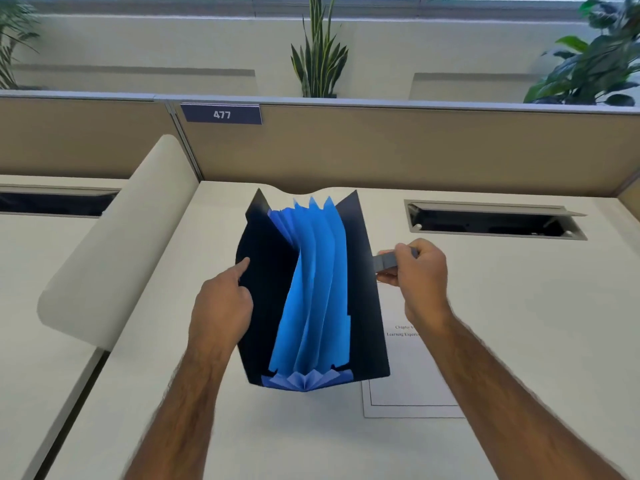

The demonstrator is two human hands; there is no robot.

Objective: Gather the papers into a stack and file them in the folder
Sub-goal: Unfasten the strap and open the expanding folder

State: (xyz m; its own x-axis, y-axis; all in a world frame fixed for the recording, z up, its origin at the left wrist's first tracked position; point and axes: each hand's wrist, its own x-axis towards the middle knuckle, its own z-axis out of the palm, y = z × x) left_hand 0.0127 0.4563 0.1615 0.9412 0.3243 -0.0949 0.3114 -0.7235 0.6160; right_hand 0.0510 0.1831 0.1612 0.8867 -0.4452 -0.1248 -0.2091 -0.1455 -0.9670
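Observation:
A dark expanding folder point(360, 258) with blue accordion pockets point(311, 289) is held spread open above the white desk. My left hand point(221, 306) grips its left cover, index finger lying on the inside. My right hand point(415, 271) pinches the grey closure tab point(384, 261) at the right cover's edge. A stack of printed papers point(412, 386) lies flat on the desk under my right forearm, partly hidden by the folder.
The white desk point(277, 438) ends at a beige partition point(415, 150) with a "477" sign point(221, 115). An open cable slot point(491, 221) sits at the back right. A white rounded divider point(114, 244) stands on the left. Plants rise behind the partition.

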